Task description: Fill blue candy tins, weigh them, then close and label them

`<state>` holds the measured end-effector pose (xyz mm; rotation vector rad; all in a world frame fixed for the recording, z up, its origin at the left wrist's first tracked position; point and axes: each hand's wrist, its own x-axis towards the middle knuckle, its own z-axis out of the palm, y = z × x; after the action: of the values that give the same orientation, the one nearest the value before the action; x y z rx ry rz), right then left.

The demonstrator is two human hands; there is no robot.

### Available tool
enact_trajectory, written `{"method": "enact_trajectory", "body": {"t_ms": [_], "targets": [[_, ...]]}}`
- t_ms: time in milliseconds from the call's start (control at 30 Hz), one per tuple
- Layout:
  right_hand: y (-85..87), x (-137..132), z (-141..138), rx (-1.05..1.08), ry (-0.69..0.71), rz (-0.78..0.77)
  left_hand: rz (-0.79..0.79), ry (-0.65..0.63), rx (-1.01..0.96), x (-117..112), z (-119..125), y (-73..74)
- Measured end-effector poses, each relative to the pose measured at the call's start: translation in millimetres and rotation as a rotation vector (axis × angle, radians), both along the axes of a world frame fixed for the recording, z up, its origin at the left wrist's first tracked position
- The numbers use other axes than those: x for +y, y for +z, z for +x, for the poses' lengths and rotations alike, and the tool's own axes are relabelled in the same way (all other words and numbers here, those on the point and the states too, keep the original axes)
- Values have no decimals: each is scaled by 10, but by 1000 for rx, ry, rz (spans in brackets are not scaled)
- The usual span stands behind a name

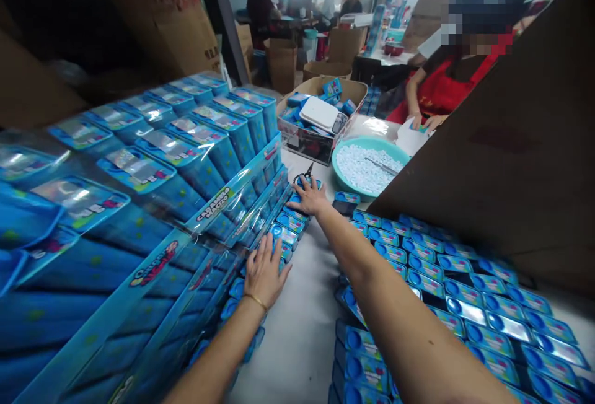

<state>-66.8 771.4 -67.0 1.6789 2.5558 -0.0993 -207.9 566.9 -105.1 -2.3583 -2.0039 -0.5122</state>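
Along the foot of the stacked packs runs a row of small blue tins [286, 221] with round marks on their lids. My left hand [267, 271], with a thin bracelet at the wrist, lies over the near part of that row, fingers spread. Farther along, my right hand [307, 196] reaches out with its fingers apart over the row's far end. Both hands touch or hover just above the tins; I cannot tell which. Black scissors [304, 173] lie just beyond my right fingertips. Nothing shows gripped in either hand.
Shrink-wrapped blue packs [209, 162] are stacked high on the left. Many blue tins [423, 266] stand in rows on the right, beside a large cardboard panel [502, 162]. Ahead are a green basin [337, 165] of white pellets and an open carton [356, 91]. A co-worker in a red apron [446, 88] handles something white.
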Motion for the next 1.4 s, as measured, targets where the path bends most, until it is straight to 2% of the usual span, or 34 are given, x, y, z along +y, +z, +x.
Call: {"method": "enact_trajectory", "body": {"t_ms": [100,300,433,500,567,633,733,800,900,1033,1133,1233,1333,1400], "targets": [[-3,-100,108,-27,8,21,-9,25,-5,64,109,-58],[99,-383,493,-92,-16,54,-30,-65,-103,31,330,-76],[165,-489,773,-127,4,70,-56,-110,-199,59,493,-30],[219,-517,808,-150,1,49,-80,-120,-241,50,471,43],[267,-560,703,-162,-9,36,-98,-121,-269,-34,340,149],[278,-658,451,-135,47,51,-96,-95,-281,-237,123,260],[196,-924,-32,-53,254,32,-97,-45,-278,-763,-245,335],[113,-1116,-242,-28,328,7,-82,20,-295,-1193,-451,290],[65,-1316,-200,-41,379,-13,-102,77,-329,-1811,-674,136],[204,-1441,171,-78,468,-100,-137,163,-448,-2402,-859,-12],[296,-1571,110,-19,494,-99,-156,319,-541,-2589,-945,-66],[242,-1842,-361,83,433,-109,-162,425,-586,-2567,-979,-141],[87,-2148,-864,105,292,-158,-167,434,-616,-2442,-933,-226],[8,-2287,-1027,98,250,-140,-178,412,-652,-2361,-859,-271]]}}
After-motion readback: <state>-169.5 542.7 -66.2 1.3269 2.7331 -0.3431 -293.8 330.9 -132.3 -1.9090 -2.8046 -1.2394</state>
